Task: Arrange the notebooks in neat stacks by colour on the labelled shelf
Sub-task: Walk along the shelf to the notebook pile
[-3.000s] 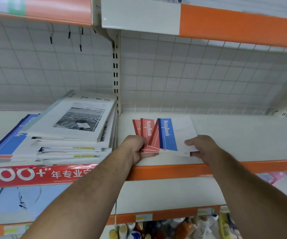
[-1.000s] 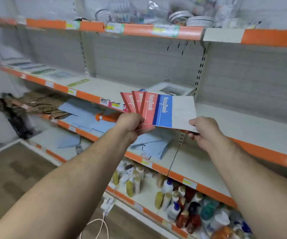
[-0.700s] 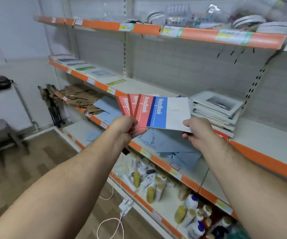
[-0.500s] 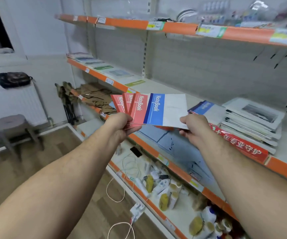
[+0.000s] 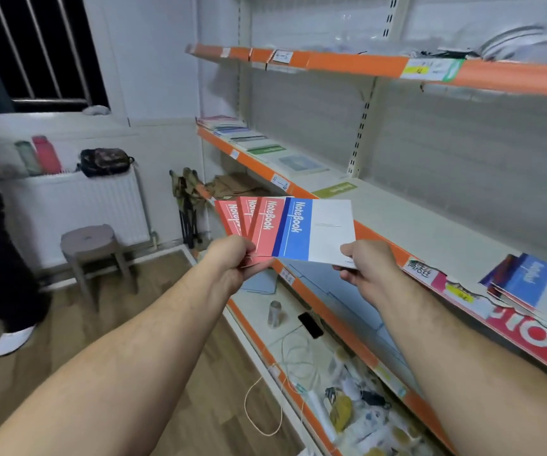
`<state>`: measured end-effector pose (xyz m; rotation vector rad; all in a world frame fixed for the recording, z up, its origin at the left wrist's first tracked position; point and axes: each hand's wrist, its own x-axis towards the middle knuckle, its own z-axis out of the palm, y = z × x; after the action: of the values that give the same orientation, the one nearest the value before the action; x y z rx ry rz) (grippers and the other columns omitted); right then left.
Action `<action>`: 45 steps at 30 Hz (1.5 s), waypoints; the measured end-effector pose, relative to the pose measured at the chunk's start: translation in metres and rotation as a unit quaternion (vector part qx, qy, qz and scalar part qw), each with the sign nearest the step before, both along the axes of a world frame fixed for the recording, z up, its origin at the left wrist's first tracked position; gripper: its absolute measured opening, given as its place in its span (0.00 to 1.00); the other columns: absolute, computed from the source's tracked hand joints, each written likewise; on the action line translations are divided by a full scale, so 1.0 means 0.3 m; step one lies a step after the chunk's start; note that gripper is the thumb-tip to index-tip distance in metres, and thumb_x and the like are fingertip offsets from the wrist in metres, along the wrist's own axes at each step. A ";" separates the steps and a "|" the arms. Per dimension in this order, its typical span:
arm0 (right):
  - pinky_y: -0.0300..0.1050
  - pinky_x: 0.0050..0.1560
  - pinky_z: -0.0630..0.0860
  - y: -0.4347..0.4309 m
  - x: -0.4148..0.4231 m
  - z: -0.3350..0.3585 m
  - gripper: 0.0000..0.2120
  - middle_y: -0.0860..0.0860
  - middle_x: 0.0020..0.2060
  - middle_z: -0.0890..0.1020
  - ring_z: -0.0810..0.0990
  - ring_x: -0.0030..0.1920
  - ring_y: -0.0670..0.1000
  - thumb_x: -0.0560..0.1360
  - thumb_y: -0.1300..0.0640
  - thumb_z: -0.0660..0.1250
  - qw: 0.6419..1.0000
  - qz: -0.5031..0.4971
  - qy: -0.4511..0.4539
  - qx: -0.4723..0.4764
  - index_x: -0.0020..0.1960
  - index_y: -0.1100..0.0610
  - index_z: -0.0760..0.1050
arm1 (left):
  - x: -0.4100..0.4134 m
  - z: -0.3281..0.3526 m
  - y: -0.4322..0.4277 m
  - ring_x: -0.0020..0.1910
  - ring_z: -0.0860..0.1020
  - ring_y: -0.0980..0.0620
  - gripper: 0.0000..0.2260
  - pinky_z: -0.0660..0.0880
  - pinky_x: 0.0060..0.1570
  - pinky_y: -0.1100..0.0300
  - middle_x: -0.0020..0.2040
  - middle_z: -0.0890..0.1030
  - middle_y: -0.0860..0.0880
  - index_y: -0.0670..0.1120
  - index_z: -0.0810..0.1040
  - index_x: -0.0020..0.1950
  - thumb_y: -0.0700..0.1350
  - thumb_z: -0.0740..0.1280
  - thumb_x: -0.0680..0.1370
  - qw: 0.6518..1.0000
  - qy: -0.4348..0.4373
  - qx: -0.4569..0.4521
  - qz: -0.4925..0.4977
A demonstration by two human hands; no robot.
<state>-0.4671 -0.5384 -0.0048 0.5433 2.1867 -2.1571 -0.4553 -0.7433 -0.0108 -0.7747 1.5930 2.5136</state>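
Notebooks (image 5: 285,230) between left hand (image 5: 232,262) and right hand (image 5: 366,268)

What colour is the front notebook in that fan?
The front notebook is blue and white, head view.

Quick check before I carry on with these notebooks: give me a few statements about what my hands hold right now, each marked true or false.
1. The left hand grips three fanned red notebooks. True.
2. The blue notebook lies beneath the red ones. False: it lies on top of them.
3. The right hand pinches the blue notebook's lower corner. True.
4. The held notebooks rest on the shelf. False: both hands hold them up in front of it.
5. A blue-covered stack lies on the shelf, to the right. True.
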 end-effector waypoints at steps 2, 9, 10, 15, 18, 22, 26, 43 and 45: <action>0.40 0.27 0.71 -0.044 -0.106 -0.008 0.08 0.57 0.41 0.82 0.79 0.32 0.52 0.78 0.67 0.61 1.000 0.014 -0.001 -0.004 0.55 0.63 0.75 | -0.088 -0.010 -0.043 0.40 0.81 0.45 0.09 0.83 0.30 0.52 0.46 0.80 0.41 0.39 0.70 0.59 0.31 0.59 0.80 1.000 -0.005 -0.003 0.013; 0.41 0.25 0.71 -0.195 -0.551 0.011 0.06 0.58 0.47 0.82 0.80 0.40 0.56 0.77 0.68 0.61 0.998 0.059 0.012 -0.017 0.50 0.60 0.74 | -0.466 0.008 -0.184 0.41 0.82 0.45 0.05 0.81 0.26 0.55 0.47 0.81 0.40 0.40 0.72 0.50 0.32 0.60 0.80 0.998 0.009 -0.035 0.056; 0.40 0.24 0.71 -0.211 -0.615 0.019 0.05 0.58 0.47 0.82 0.80 0.40 0.56 0.77 0.67 0.62 0.998 0.062 0.009 -0.019 0.49 0.60 0.74 | -0.524 0.016 -0.200 0.42 0.82 0.45 0.05 0.82 0.27 0.54 0.49 0.81 0.40 0.40 0.71 0.52 0.32 0.60 0.80 0.997 0.007 -0.040 0.059; 0.38 0.22 0.68 -0.286 -0.896 0.054 0.08 0.57 0.38 0.80 0.76 0.31 0.53 0.77 0.69 0.60 0.995 0.090 0.021 -0.028 0.44 0.59 0.74 | -0.774 0.050 -0.270 0.43 0.83 0.45 0.04 0.81 0.27 0.55 0.52 0.82 0.39 0.41 0.71 0.52 0.33 0.59 0.81 0.996 0.012 -0.053 0.075; 0.39 0.23 0.69 -0.337 -1.028 0.047 0.07 0.57 0.37 0.79 0.75 0.30 0.53 0.77 0.68 0.61 0.995 0.098 0.009 -0.015 0.45 0.60 0.74 | -0.888 0.049 -0.311 0.45 0.84 0.45 0.04 0.80 0.26 0.57 0.51 0.82 0.40 0.41 0.71 0.54 0.34 0.59 0.82 0.995 0.003 -0.050 0.086; 0.40 0.25 0.69 -0.412 -1.180 0.043 0.06 0.56 0.36 0.80 0.76 0.28 0.52 0.78 0.68 0.61 0.994 0.105 0.000 -0.013 0.45 0.60 0.74 | -1.037 0.045 -0.388 0.44 0.83 0.45 0.04 0.80 0.26 0.57 0.49 0.82 0.40 0.42 0.71 0.53 0.34 0.59 0.81 0.994 0.004 -0.048 0.094; 0.41 0.26 0.70 -0.500 -1.331 0.038 0.08 0.56 0.38 0.81 0.77 0.30 0.52 0.78 0.67 0.61 0.995 0.095 0.001 -0.012 0.43 0.58 0.73 | -1.192 0.039 -0.485 0.42 0.84 0.47 0.04 0.83 0.39 0.53 0.46 0.83 0.43 0.44 0.71 0.52 0.36 0.60 0.82 0.995 -0.004 -0.048 0.092; 0.38 0.23 0.71 -1.245 -2.078 0.050 0.06 0.57 0.36 0.81 0.77 0.28 0.51 0.78 0.66 0.62 1.000 0.023 0.019 0.001 0.44 0.60 0.74 | -2.019 0.017 -1.242 0.47 0.84 0.45 0.07 0.84 0.35 0.52 0.53 0.83 0.41 0.43 0.72 0.57 0.34 0.60 0.81 0.999 0.006 -0.034 0.030; 0.38 0.22 0.71 -1.311 -2.148 0.044 0.05 0.57 0.35 0.81 0.77 0.28 0.51 0.78 0.66 0.63 1.000 0.021 0.014 0.004 0.45 0.61 0.75 | -2.094 0.018 -1.312 0.46 0.84 0.45 0.05 0.84 0.37 0.52 0.53 0.83 0.41 0.44 0.71 0.54 0.35 0.61 0.81 0.999 0.002 -0.035 0.024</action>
<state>-1.1116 -0.9317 0.0083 0.4645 2.2012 -2.1496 -1.0833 -1.1369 -0.0055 -0.8264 1.6929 2.5047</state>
